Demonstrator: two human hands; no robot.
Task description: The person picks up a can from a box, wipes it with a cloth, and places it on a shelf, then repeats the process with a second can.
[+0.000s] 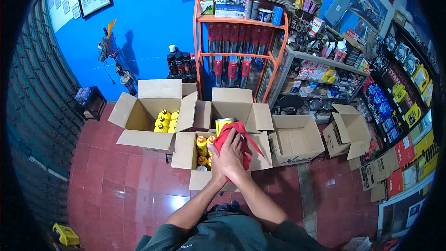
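Both my hands meet over the middle front cardboard box (pixel 186 155). My right hand (pixel 231 151) lies on top, its fingers pressed into a red cloth (pixel 244 146) that drapes down to the right. Beneath and to its left is my left hand (pixel 215 160), mostly covered, closed around a yellow can (pixel 224 122) with a metal rim. Only one end of that can shows beyond the cloth; the rest is hidden by cloth and hands. Below, yellow bottles (pixel 201 145) with red marks stand in the box, beside a round silver-topped can (pixel 201 168).
At the left, an open carton (pixel 139 137) holds several yellow bottles (pixel 162 120). Another open carton (pixel 232 95) stands behind my hands. Two more open cartons (pixel 297 137) (pixel 350 132) are to the right. An orange rack (pixel 197 42) and a cluttered shelf (pixel 325 62) rise behind.
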